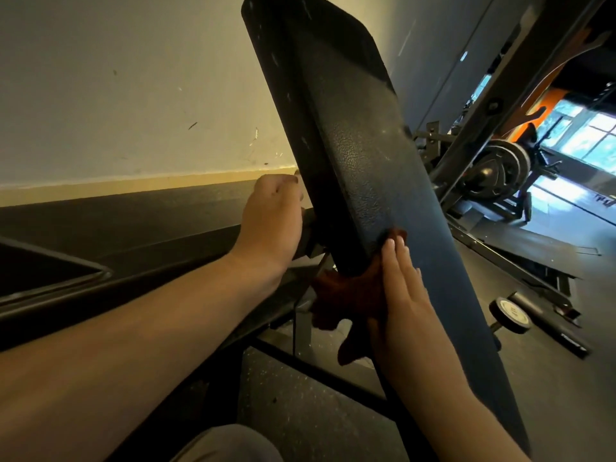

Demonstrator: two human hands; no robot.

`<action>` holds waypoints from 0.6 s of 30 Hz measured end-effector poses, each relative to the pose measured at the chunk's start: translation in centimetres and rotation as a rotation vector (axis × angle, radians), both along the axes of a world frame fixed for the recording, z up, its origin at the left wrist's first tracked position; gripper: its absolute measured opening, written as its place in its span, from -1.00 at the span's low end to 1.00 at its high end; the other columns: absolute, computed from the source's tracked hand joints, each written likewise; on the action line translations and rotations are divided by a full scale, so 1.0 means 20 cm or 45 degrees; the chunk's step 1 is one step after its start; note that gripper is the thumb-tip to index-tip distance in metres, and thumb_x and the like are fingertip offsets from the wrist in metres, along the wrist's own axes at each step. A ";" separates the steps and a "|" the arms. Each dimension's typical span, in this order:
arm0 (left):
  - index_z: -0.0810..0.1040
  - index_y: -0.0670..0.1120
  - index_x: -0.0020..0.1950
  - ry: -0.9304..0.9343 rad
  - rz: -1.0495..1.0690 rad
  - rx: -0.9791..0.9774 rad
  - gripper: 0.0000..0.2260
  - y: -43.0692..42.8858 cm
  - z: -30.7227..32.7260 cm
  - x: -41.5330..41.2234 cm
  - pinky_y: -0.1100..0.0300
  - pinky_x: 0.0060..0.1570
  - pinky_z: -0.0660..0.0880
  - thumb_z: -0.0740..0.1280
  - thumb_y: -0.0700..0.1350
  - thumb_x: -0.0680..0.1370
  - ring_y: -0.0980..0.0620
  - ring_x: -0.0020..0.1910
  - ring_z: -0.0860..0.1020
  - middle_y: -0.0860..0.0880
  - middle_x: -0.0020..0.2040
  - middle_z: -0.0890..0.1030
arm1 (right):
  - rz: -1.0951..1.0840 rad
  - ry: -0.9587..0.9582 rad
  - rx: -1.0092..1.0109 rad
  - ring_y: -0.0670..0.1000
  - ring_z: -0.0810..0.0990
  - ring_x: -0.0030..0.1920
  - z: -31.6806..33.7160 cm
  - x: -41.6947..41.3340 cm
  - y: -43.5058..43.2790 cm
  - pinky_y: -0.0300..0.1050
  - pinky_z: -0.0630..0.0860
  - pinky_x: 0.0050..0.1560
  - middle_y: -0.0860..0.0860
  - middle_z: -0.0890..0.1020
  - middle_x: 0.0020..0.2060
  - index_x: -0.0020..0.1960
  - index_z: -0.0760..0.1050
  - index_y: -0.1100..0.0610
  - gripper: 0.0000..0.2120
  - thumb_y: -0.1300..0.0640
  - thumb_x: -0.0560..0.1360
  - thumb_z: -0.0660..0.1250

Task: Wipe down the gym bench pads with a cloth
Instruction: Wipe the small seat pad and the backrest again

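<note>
At the bottom edge sits a patch of grey trouser fabric (pixel 230 445), and both bare forearms reach up from there. The right hand (pixel 405 295) lies flat, fingers straight and held together, pressing a cloth (pixel 350 295) against the lower left edge of the bench pad (pixel 360 155). The cloth is a dark reddish brown, crumpled, bunched under the palm; one corner shows above the fingertips and loose folds hang below the pad's edge. A little further on, the left hand (pixel 270 221) meets the pad's left side with its fingers curled round the edge, the tips hidden behind it. The pad itself rises steeply, tilted, a long dark slab of pebbled vinyl with small pale scuffs and specks along its side and face. Under it run dark frame bars (pixel 310 361) over speckled rubber flooring. Right of the pad a small wheel (pixel 511 315) rests on the floor. Beyond stand a cream wall (pixel 133 95), stacked weight plates (pixel 500 165) on a machine, and a bright window (pixel 593 135).
</note>
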State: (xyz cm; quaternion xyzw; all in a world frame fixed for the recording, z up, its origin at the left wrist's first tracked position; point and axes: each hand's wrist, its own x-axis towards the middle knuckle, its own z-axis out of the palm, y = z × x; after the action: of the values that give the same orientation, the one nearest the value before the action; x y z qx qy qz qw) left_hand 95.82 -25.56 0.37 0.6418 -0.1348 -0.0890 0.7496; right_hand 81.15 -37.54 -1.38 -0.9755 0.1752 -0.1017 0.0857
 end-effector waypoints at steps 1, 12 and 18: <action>0.44 0.01 0.25 -0.009 -0.030 0.000 -0.81 -0.01 -0.01 -0.01 -0.01 0.18 0.49 0.12 -0.09 0.68 -0.04 0.12 0.53 -0.05 0.09 0.53 | -0.007 -0.023 0.007 -0.09 -0.36 0.51 -0.01 0.01 0.00 0.06 -0.10 0.60 -0.21 -0.42 0.47 0.48 -0.46 -0.16 -0.05 0.15 0.58 0.32; 0.36 0.02 0.29 -0.150 0.091 0.080 -0.79 -0.13 -0.03 0.00 0.31 -0.18 0.43 0.20 -0.09 0.65 0.06 0.02 0.51 -0.06 0.23 0.44 | 0.099 -0.314 -0.068 -0.05 -0.20 0.59 -0.03 0.15 0.05 0.04 -0.05 0.59 -0.06 -0.19 0.61 0.61 -0.29 -0.03 0.00 0.18 0.52 0.41; 0.33 -0.05 0.41 -0.847 0.228 0.256 -0.63 -0.14 -0.12 0.04 0.36 0.14 0.45 0.29 -0.14 0.62 0.08 0.18 0.42 -0.03 0.27 0.31 | 0.036 -0.273 -0.059 -0.05 -0.24 0.56 -0.18 -0.03 -0.02 0.03 -0.13 0.55 -0.21 -0.28 0.54 0.55 -0.37 -0.13 0.04 0.21 0.47 0.39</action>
State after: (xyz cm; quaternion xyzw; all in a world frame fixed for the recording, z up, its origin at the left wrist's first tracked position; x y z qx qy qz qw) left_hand 96.69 -28.43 -2.12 0.7156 -0.3051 0.1779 0.6027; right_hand 80.46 -37.85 -4.94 -0.9631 0.1490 -0.2082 0.0828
